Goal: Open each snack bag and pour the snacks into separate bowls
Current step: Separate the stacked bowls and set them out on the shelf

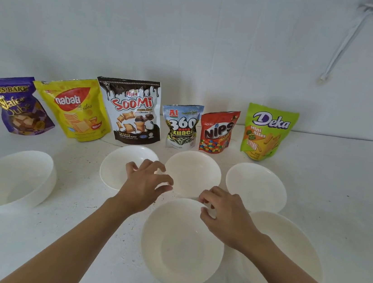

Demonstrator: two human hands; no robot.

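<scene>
Six snack bags (pixel 137 111), sealed, upright along the far edge of the table (pixel 73 233). Six bowls (pixel 255 186), empty, nearer. Nothing opened or poured. Left hand (pixel 144 183): loose, holding nothing. Right hand (pixel 225 215): fingers curled at the far rim of the nearest bowl (pixel 181 247); grasp unclear.

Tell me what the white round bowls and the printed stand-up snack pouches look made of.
White round bowls, e.g. the front bowl: probably plastic or melamine, smooth and semi-matte, going by the thin rim and soft, dull sheen. Ceramic can't be ruled out.
Printed stand-up snack pouches, e.g. the brown-and-white Soomi pouch: flexible plastic film with a glossy finish, going by the creases, flat sealed top edges and light reflections.
</scene>
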